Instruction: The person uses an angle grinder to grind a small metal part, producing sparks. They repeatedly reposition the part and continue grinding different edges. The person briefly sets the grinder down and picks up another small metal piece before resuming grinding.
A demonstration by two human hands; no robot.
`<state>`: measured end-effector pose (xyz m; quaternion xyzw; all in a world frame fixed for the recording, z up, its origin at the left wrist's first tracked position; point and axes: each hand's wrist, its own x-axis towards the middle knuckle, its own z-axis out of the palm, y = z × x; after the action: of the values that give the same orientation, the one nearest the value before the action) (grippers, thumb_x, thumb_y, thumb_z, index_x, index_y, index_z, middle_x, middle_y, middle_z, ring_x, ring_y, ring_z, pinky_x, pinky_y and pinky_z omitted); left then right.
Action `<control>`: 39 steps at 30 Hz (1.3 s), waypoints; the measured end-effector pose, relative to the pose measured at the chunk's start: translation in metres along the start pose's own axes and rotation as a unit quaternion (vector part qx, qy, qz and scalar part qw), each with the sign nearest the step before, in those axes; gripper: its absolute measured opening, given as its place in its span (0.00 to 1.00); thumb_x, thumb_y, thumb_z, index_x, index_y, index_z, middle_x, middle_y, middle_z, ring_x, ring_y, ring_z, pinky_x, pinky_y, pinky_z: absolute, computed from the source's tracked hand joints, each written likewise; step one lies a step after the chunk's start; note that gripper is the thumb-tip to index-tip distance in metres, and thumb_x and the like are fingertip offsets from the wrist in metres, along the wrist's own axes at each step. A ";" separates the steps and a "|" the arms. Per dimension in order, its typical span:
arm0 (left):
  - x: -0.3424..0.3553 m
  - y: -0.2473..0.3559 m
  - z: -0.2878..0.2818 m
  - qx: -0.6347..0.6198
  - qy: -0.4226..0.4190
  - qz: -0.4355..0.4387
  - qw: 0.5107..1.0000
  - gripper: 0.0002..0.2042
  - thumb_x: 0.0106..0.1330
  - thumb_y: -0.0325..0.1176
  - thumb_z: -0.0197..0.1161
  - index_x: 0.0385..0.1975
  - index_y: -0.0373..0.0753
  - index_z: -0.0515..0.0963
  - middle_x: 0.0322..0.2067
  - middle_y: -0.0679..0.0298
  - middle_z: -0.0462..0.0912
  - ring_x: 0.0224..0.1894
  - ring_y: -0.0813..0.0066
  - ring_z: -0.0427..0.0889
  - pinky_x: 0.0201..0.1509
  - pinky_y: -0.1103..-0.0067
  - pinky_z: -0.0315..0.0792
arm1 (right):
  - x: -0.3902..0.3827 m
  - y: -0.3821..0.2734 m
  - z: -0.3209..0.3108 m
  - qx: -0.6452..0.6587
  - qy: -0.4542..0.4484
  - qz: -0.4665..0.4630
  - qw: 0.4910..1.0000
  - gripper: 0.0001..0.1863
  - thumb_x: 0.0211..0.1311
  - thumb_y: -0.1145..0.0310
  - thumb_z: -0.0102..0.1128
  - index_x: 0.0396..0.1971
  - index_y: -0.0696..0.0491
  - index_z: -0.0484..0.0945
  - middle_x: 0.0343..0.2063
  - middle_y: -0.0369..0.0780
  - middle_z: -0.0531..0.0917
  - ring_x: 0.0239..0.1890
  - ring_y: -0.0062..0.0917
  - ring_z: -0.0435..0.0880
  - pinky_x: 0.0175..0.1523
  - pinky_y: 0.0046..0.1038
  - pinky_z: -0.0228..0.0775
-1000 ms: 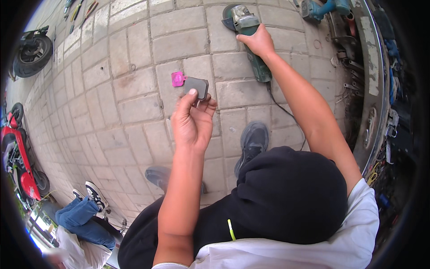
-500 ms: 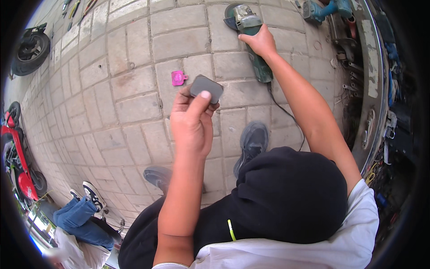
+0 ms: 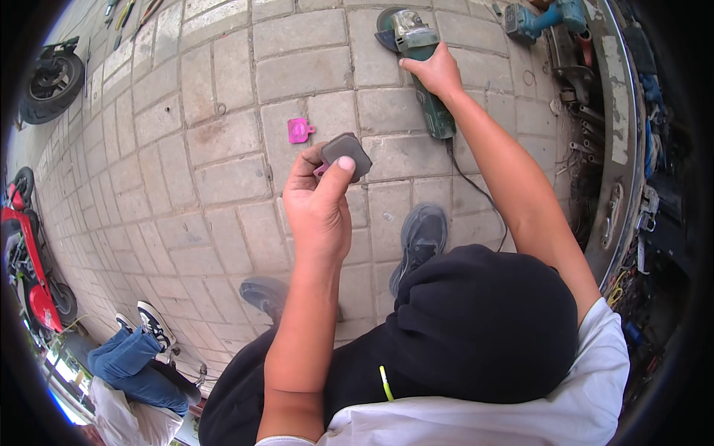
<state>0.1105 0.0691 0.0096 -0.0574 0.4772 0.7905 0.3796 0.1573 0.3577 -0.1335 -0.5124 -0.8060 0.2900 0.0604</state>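
Note:
My left hand (image 3: 320,195) is closed on a brake pad (image 3: 348,154), its thumb pressed on the dark grey friction face. A bit of the pad's pink backing shows between the fingers. Beyond that hand a second, pink brake pad (image 3: 298,131) lies flat on the paving. At the far right my right hand (image 3: 437,72) is wrapped round the green body of an angle grinder (image 3: 433,110), which rests on the ground with its disc at the far end. The fingertips under the grinder are hidden.
Grey paving (image 3: 223,141) spreads around me. The grinder's black cord (image 3: 476,182) runs back beside my right arm. A blue power tool (image 3: 541,21) and metal parts lie along the right. To the left are a wheel (image 3: 53,88), a red motorcycle (image 3: 33,271) and a seated person's jeans (image 3: 130,364).
The brake pad in my left hand has turned and tilted, so its face looks darker and a pink edge shows. My right hand stays on the angle grinder.

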 end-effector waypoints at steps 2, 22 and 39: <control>0.000 0.000 0.001 -0.007 0.006 -0.005 1.000 0.12 0.62 0.25 0.64 0.44 0.37 0.75 0.40 0.62 0.82 0.42 0.73 0.80 0.49 0.73 0.72 | 0.000 0.000 0.000 0.000 -0.003 0.000 1.000 0.45 0.38 0.46 0.72 0.50 0.64 0.67 0.45 0.54 0.81 0.48 0.45 0.82 0.53 0.39 0.74; 0.063 -0.069 -0.113 0.752 -0.090 0.106 0.645 0.17 0.52 0.25 0.69 0.43 0.36 0.79 0.38 0.53 0.83 0.43 0.55 0.81 0.49 0.66 0.73 | -0.005 -0.024 -0.007 0.055 -0.050 0.070 0.995 0.45 0.39 0.54 0.72 0.57 0.60 0.62 0.47 0.55 0.80 0.51 0.48 0.80 0.56 0.43 0.73; 0.081 -0.069 -0.074 0.801 -0.161 0.316 0.483 0.22 0.53 0.30 0.68 0.48 0.28 0.75 0.47 0.48 0.80 0.53 0.55 0.74 0.60 0.58 0.63 | -0.011 -0.008 0.007 0.101 -0.003 0.032 0.994 0.39 0.39 0.59 0.72 0.51 0.60 0.65 0.39 0.51 0.81 0.42 0.45 0.83 0.44 0.44 0.76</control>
<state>0.0787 0.0718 -0.1156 0.5538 0.8206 0.1290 0.0565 0.1539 0.3427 -0.1326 -0.5280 -0.7564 0.3731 0.0997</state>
